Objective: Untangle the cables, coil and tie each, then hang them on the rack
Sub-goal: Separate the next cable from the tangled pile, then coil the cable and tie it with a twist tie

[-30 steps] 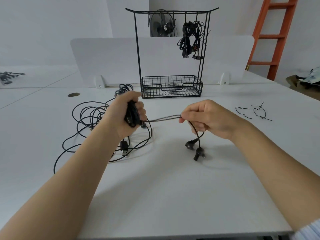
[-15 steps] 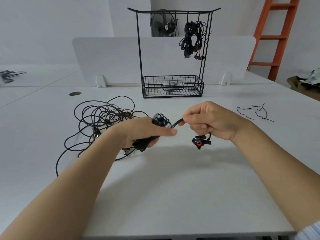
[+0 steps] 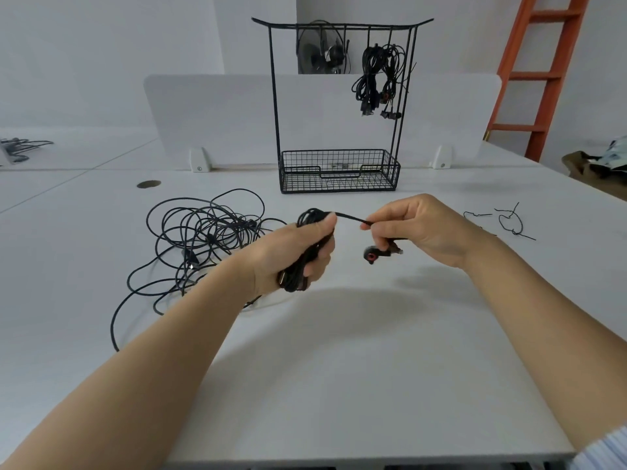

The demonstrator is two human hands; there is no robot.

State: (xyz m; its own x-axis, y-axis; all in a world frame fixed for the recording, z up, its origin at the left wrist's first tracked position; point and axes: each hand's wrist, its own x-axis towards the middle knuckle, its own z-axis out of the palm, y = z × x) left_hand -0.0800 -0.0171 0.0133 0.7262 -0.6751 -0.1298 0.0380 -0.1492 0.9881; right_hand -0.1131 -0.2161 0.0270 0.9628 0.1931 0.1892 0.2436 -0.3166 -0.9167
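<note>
My left hand (image 3: 295, 252) grips a coiled black cable (image 3: 307, 259) in its fist above the table. A short free stretch of that cable runs right to my right hand (image 3: 417, 228), which pinches it near the end; black connectors with a red centre (image 3: 375, 254) hang below those fingers. To the left a tangle of black cables (image 3: 203, 239) lies loose on the white table. The black wire rack (image 3: 339, 96) stands at the back, with tied cable bundles (image 3: 380, 83) hanging from its top bar on the right.
Loose black twist ties (image 3: 505, 223) lie on the table to the right. The rack has a mesh basket (image 3: 339, 171) at its base. A white divider panel (image 3: 217, 120) stands behind it. An orange ladder (image 3: 543, 72) leans at the back right.
My left hand came down from over the tangle with the coil and turned. The free cable stretch between my hands has shortened, and the connectors rose off the table to hang under my right hand.
</note>
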